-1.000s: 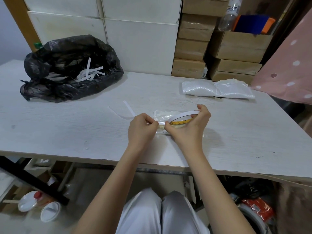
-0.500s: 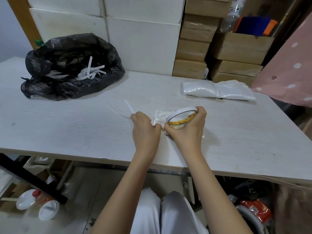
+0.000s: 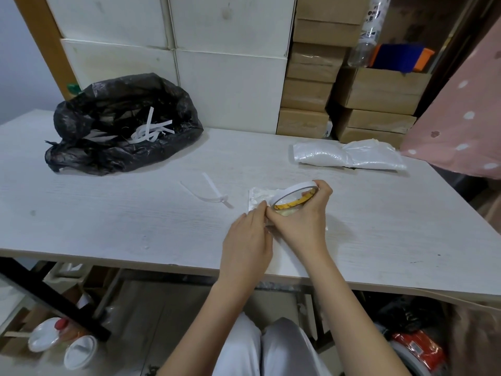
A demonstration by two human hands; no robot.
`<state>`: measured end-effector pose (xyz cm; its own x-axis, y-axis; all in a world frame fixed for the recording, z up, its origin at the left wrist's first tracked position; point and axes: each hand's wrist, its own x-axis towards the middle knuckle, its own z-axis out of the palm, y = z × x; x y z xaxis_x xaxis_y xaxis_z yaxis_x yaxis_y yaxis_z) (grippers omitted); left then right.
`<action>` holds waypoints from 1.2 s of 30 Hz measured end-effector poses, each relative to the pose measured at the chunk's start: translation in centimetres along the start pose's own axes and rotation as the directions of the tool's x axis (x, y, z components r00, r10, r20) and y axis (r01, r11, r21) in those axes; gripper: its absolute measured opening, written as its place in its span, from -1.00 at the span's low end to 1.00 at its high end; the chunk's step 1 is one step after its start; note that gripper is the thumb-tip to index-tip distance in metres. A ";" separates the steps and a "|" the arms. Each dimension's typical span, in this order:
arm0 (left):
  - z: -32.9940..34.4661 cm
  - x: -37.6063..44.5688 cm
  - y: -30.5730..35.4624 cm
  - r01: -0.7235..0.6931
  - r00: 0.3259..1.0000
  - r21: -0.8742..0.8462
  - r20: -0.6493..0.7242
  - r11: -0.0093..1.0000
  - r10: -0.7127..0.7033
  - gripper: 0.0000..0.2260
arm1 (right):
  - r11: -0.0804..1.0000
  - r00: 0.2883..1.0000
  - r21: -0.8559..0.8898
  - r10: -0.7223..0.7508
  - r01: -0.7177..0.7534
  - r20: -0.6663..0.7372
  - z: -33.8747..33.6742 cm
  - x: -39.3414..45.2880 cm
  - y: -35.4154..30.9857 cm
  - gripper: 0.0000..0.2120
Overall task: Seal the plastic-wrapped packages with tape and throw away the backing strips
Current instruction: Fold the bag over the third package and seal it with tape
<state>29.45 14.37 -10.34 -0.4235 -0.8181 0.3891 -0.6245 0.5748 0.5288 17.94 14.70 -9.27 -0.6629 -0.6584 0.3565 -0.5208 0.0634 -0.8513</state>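
Hands [image 3: 273, 229] hide most of the package [image 3: 257, 196].

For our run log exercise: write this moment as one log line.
step: taping package | right hand: holds tape roll | left hand: pinches at roll's edge | loose strips on table | trash bag: holds strips

Bag [image 3: 116, 126] sits far left on table [image 3: 108, 221].

Bare surface [image 3: 108, 221] lies open left of the hands, with only loose backing strips [image 3: 214, 192] before the black bag [image 3: 122, 126]; white packages [image 3: 347, 157] block the far right.
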 end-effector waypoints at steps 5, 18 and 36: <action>0.1 0.0 0.0 -0.017 0.999 0.058 -0.044 0.998 0.019 -0.69 | 0.999 0.999 0.024 -0.034 0.035 -0.010 -0.5 0.0 -0.5 -0.09; 1.4 0.2 -0.3 -0.095 0.985 0.242 -0.119 0.966 0.127 -0.64 | 0.977 0.945 -0.131 -0.199 0.170 -0.259 -0.1 -0.7 0.1 -0.18; 1.4 0.4 -0.2 -0.094 0.992 0.313 -0.056 0.945 0.117 -0.60 | 0.874 0.947 0.432 0.299 -0.221 -0.120 -2.0 1.4 -0.5 -0.01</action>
<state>28.51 13.88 -11.34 -0.4561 -0.7430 0.4897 -0.7558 0.6140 0.2276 16.21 15.25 -7.56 -0.8476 -0.5147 0.1296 -0.0766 -0.1230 -0.9894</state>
